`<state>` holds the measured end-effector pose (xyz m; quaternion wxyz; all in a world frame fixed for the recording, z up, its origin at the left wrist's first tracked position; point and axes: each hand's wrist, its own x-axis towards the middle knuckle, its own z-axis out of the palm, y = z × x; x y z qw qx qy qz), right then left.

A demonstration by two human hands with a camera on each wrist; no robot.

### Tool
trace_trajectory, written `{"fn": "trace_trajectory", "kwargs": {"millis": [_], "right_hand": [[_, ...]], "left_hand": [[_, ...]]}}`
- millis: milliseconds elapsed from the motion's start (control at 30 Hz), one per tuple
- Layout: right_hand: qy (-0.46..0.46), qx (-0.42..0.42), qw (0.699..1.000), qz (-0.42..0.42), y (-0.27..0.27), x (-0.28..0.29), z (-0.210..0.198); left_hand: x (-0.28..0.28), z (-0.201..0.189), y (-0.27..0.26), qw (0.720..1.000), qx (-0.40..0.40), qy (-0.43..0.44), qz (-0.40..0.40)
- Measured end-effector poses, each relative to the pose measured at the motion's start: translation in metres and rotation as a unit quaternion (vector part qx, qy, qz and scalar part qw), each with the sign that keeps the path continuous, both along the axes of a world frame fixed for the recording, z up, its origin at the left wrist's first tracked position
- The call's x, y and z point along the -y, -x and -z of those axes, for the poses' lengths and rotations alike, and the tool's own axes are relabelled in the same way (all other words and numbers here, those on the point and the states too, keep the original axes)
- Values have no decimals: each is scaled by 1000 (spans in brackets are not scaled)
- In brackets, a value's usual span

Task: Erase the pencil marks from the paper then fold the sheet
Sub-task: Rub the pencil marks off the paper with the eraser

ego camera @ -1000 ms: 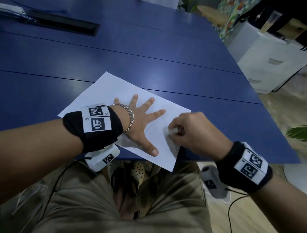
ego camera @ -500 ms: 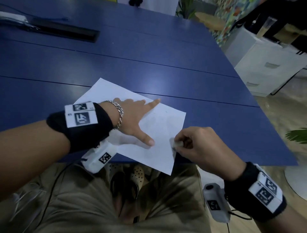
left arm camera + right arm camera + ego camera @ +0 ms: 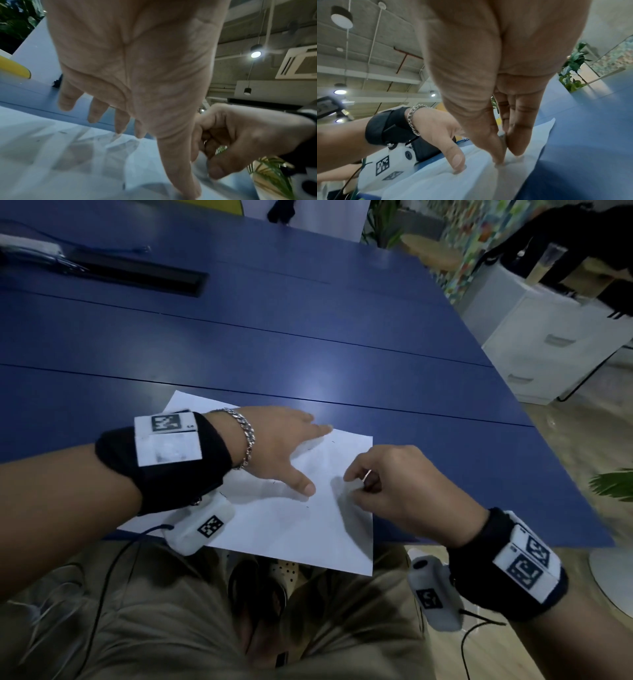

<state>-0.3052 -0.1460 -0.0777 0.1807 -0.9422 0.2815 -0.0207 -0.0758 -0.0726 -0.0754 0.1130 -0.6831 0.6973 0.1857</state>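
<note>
A white sheet of paper [image 3: 291,525] lies on the blue table [image 3: 308,344], its near corner hanging over the table's front edge. A few faint pencil marks [image 3: 307,506] show on it. My left hand [image 3: 294,446] lies flat on the sheet with straight fingers close together, and its thumb [image 3: 455,161] presses the paper. My right hand [image 3: 347,486] pinches a small white eraser [image 3: 503,140] between thumb and fingers, its tip down on the paper just right of the left thumb. The eraser is mostly hidden by the fingers. In the left wrist view the left palm [image 3: 137,67] hovers over the paper [image 3: 60,162].
A long black strip [image 3: 137,277] lies at the table's far left. A white drawer cabinet [image 3: 548,344] stands off the table's right side, with a wooden stool [image 3: 431,254] behind it. A plant [image 3: 613,484] is at the right. My lap is below the front edge.
The left hand's fingers, spread a second ago, have drawn together on the sheet. The right hand with the eraser has slid toward the near edge and back beside the left thumb.
</note>
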Motion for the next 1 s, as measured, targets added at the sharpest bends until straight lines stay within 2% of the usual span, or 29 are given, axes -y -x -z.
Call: {"fn": "trace_trajectory", "kwargs": {"millis": [133,233,433,667,900,1000], "right_hand": [[-6,-32,999,-18,-6,0,2],[-16,-39,999,-29,-8,5,-4],[19,9,1000,0,-38,42,-7],[45,-17,999,7,-51,47,-3],[34,-57,992,-108,-51,12,-6],[67,-59,995,-49,-60,38,-6]], "left_hand": [[3,12,4,996,58,-62,-10],[4,16,3,996,45,-70,-21],[5,22,-4,995,9,-87,-52],[5,23,-4,994,9,-94,-62],[4,22,-4,993,2,-98,-70],[4,19,-3,989,3,-113,-92]]}}
